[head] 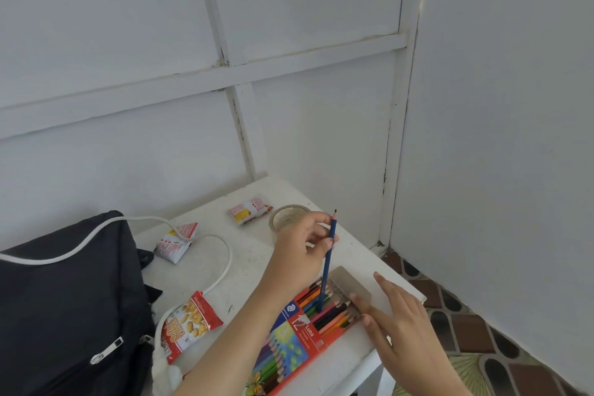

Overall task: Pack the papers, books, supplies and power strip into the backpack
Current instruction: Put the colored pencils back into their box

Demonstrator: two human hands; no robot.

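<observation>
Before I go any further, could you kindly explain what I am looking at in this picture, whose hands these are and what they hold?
There is no machine here: a person wears a camera on the head, so the single picture looks forward and down at their own two bare hands. The left hand pinches a dark blue colouring pencil, held nearly upright with its lower end among the other pencils. The right hand is open and rests flat against the open end of the orange cardboard box of colouring pencils. That box lies on a small white table in a white-walled corner. Also on the table: a roll of clear tape partly behind the left hand, three red-and-white snack packets, one of them near the box, and a white cord. A black backpack stands at the left.
</observation>
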